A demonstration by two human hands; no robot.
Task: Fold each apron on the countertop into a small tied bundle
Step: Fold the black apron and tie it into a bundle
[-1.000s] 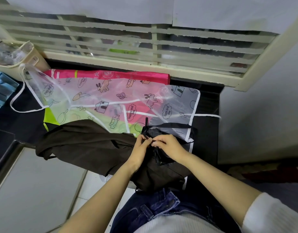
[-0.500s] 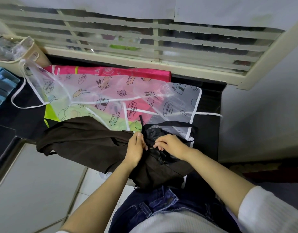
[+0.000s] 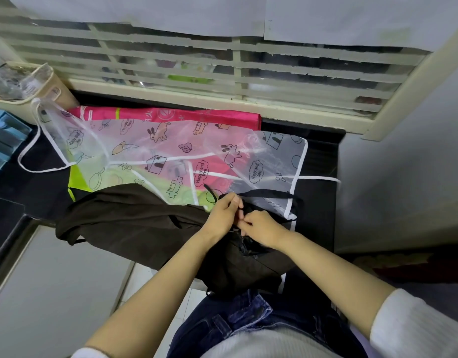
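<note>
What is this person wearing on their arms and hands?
The left hand and right hand are bare: no gloves, rings or watch visible. Both forearms are uncovered. A white ribbed sleeve ends near the right elbow; a white cuff shows on the left arm at the picture's bottom edge.

The words "Happy and free" are printed in black inside cloud-shaped outlines (image 3: 201, 173) on the translucent white plastic apron (image 3: 171, 151) with cartoon drawings. Four such clouds are seen on it: at 9 o'clock, at 11 o'clock, near the middle toward 5 o'clock, and at 4 o'clock. White marks on the pink fabric apron (image 3: 222, 116) at 12 o'clock cannot be read.
</note>
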